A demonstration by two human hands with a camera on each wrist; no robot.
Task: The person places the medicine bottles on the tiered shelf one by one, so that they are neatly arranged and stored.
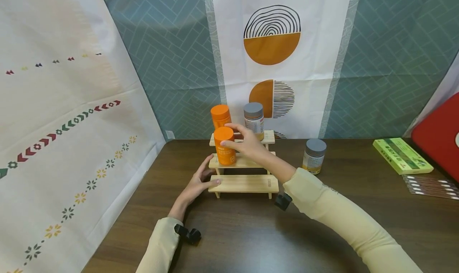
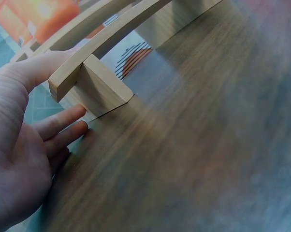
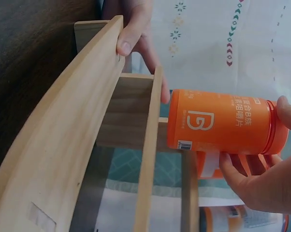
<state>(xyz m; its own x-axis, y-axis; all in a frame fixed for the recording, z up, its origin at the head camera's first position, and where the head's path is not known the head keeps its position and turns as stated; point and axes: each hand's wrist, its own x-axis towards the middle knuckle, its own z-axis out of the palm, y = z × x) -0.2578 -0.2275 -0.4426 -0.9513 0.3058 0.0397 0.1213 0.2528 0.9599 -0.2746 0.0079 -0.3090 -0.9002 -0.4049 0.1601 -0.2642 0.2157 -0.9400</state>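
My right hand pinches an orange bottle near its cap, thumb on one side and fingers on the other. The bottle is upright at the left end of the middle step of a three-tier wooden stand; whether its base touches the step I cannot tell. My left hand holds the left end of the stand, its thumb on the lowest step and fingers beside the leg. Behind, on the top step, stand another orange bottle, partly hidden, and a grey-capped bottle.
A second grey-capped bottle stands on the brown table, right of the stand. Farther right lie a green box, a packet of thin brown sticks and a red object. Patterned cloth hangs behind.
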